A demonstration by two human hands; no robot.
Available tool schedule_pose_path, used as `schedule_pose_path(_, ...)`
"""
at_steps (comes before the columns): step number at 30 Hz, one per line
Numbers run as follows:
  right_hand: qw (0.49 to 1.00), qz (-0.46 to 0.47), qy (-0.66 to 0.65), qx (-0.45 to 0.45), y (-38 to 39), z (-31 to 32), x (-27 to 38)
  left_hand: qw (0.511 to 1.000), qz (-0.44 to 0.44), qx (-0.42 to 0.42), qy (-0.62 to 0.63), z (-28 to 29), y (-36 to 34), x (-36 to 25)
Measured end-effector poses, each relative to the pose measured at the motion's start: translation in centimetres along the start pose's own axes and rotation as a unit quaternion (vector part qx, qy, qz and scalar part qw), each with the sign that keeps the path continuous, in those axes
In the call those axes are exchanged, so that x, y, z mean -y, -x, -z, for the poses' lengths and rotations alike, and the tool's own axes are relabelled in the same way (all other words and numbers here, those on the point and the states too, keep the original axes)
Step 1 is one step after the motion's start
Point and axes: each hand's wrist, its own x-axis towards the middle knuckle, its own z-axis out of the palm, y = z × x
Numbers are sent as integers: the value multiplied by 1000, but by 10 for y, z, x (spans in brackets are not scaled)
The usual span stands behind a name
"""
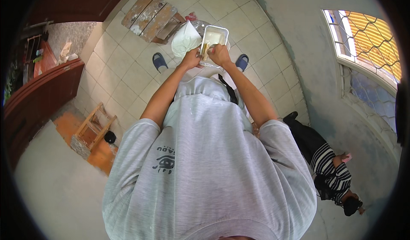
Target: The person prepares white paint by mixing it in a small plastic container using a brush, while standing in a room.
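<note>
Here, we bend over a white tray (217,36) set between our blue slippers (159,60), beside a white bundle (186,39). Our left hand (192,59) meets the tray's near left corner, though we cannot tell whether its grip is closed. Our right hand (219,54) is curled tight over the near part; whatever sits in that grip is too small to make out. A slatted wooden stool (150,17) stands to the left.

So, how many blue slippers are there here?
2: the left slipper is on the floor to the left of the tray, the right slipper to its right. Others could be hidden.
</note>
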Motion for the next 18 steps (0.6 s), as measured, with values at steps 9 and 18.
schedule_pose_path(9,992,53,118,-5,4,19,4,999,24,5,21,2,3,0)
schedule_pose_path(18,993,-80,-64,-52,3,-5,-1,999,17,11,27,1,-4,4)
